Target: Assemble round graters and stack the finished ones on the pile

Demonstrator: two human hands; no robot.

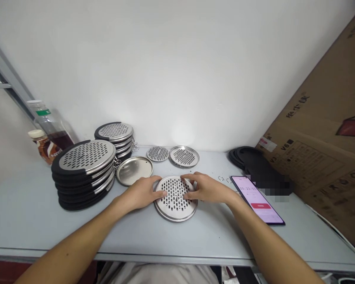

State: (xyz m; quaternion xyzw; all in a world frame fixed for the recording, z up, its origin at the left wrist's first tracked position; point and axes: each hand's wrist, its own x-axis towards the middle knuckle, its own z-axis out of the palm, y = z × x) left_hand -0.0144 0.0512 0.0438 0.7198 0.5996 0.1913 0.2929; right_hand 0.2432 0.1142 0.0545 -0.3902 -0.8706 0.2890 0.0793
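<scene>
A round metal grater plate (175, 211) with rows of slots lies on the grey table in front of me. My left hand (142, 193) grips its left rim, the thumb resting on top of the slotted face. From the other side my right hand (206, 188) holds the upper right rim, thumb on the slots and fingers bent over the edge. Just behind my left hand is a shallow metal lid or tray (135, 170). Farther back lie a smaller grater disc (157, 154) and another disc in a metal rim (184, 157).
Two stacks of black-edged graters, a taller one (84, 157) and one behind it (114, 132), stand left beside bottles (55, 128). At right are a phone (257, 199) showing a timer, black curved parts (250, 159), small wire rings (221, 178) and a cardboard box (322, 157). A white wall closes the back.
</scene>
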